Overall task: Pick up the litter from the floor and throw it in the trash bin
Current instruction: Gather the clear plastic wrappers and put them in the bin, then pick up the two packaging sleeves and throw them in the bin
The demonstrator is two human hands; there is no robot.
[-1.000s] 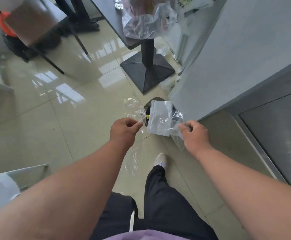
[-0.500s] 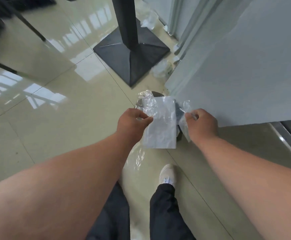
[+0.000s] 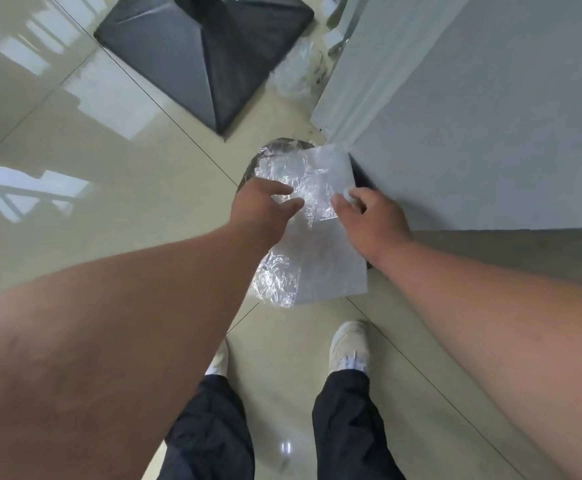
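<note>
Left hand [image 3: 265, 206] and right hand [image 3: 369, 220] both pinch the clear plastic wrapping [image 3: 317, 244], fingers half curled. It hangs between them, long axis near-to-far, directly over the trash bin [image 3: 275, 148]. Wall [image 3: 490, 116] crowds the right; open floor [image 3: 109, 168] to the left.

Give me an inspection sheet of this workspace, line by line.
Surface: glossy beige tiled floor, with window reflections.
Job's things: clear plastic bags held over a dark trash bin, which they mostly hide.
Clutter: more crumpled plastic on the floor by the black table base.
Grippers: left hand and right hand both pinch the plastic.
Cables: nothing seen.
Surroundings: grey panel on the right; the person's white shoes below.
</note>
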